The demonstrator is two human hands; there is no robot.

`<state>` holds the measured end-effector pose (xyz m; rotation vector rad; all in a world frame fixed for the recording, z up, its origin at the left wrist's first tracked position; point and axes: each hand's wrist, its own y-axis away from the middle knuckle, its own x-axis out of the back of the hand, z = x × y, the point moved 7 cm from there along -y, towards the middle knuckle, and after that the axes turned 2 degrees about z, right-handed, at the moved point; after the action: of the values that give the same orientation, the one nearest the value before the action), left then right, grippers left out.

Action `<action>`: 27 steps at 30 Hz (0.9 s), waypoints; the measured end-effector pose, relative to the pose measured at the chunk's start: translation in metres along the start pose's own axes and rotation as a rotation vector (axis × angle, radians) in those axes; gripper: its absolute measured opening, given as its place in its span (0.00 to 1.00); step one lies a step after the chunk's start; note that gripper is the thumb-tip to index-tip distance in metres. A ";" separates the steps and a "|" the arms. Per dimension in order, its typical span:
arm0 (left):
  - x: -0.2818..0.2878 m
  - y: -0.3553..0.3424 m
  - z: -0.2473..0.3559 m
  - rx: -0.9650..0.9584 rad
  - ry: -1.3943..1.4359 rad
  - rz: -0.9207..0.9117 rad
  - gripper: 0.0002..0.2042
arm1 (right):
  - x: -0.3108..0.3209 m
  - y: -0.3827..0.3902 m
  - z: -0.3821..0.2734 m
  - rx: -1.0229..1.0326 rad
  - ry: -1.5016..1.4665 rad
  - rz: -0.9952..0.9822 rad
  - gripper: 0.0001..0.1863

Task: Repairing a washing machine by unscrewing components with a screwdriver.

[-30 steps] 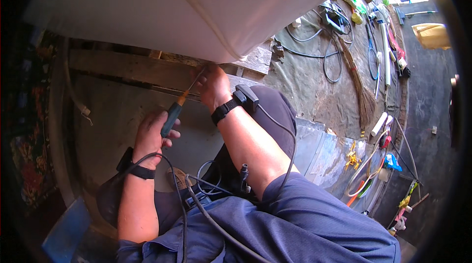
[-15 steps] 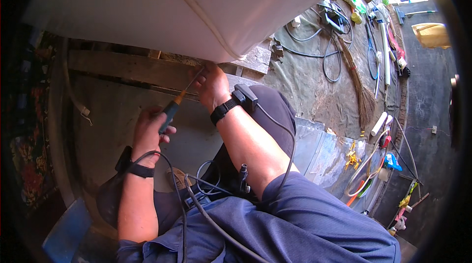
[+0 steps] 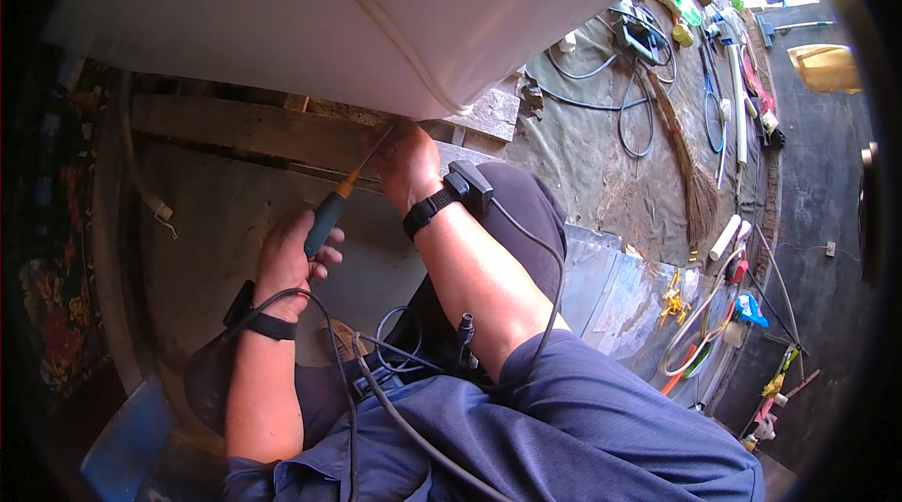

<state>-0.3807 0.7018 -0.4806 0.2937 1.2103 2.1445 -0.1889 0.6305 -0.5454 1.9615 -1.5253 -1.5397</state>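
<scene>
My left hand (image 3: 289,256) is closed around the dark green handle of a screwdriver (image 3: 326,223) with an orange collar. Its thin shaft slants up and right to the fingers of my right hand (image 3: 410,164). Those fingers are curled in, close under the lower edge of a large white panel-sided body (image 3: 282,23) that hangs over the top of the view. What they pinch, and the screwdriver's tip, are hidden in shadow. Black straps with small devices circle both wrists, and dark cables run from them.
A wooden beam (image 3: 235,131) runs beneath the white body. At right, a straw broom (image 3: 693,187), a black-cased tool (image 3: 639,37) with looped cable and several hoses lie on a worn grey cloth. A blue object (image 3: 130,441) stands at lower left. My bent knee (image 3: 526,201) is beside my right wrist.
The screwdriver's handle has turned and shifted slightly right and up in my left hand, and the left fingers have moved round it. My right hand stays nearly in place.
</scene>
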 end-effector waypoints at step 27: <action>0.020 -0.004 0.001 -0.089 -0.052 0.122 0.17 | -0.001 -0.002 0.004 0.015 0.040 0.043 0.15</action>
<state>-0.3940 0.7170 -0.4861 0.3912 1.0887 2.2740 -0.1915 0.6336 -0.5481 1.9424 -1.5568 -1.4681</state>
